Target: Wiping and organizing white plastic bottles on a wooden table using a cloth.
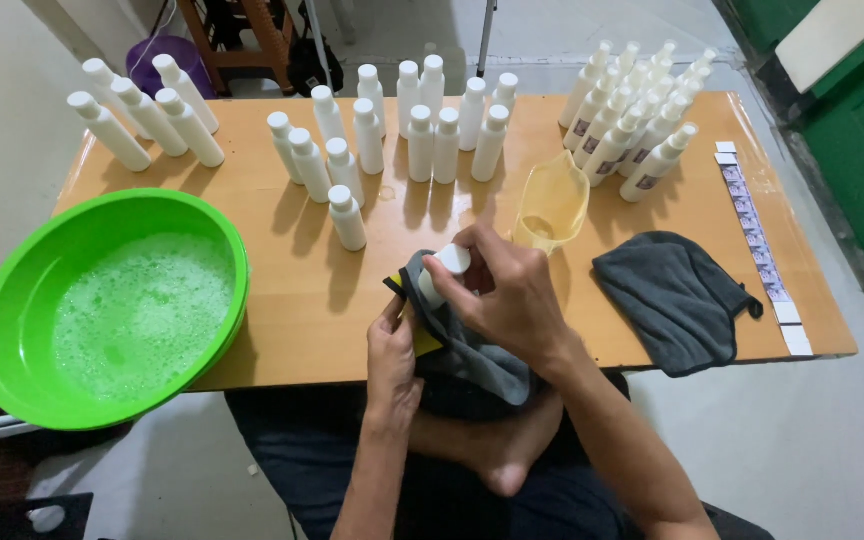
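- At the lower centre of the frame, the right hand [507, 295] is closed over a small white bottle [444, 268], fingers wrapped round its body just below the cap.
- The bottle sits tilted, its lower part buried in a grey cloth [472, 350] that drapes down toward the lap.
- The left hand [392, 360] grips the cloth from below and to the left, thumb pressed against the fold, just beside the bottle.
- A green basin [12, 300] of foamy water fills the left of the frame on the wooden table [282, 300].
- A yellow scoop [550, 205] stands just above the hands.
- A second grey cloth [672, 295] lies to the right.
- Rows of white bottles [422, 130] stand across the upper table.
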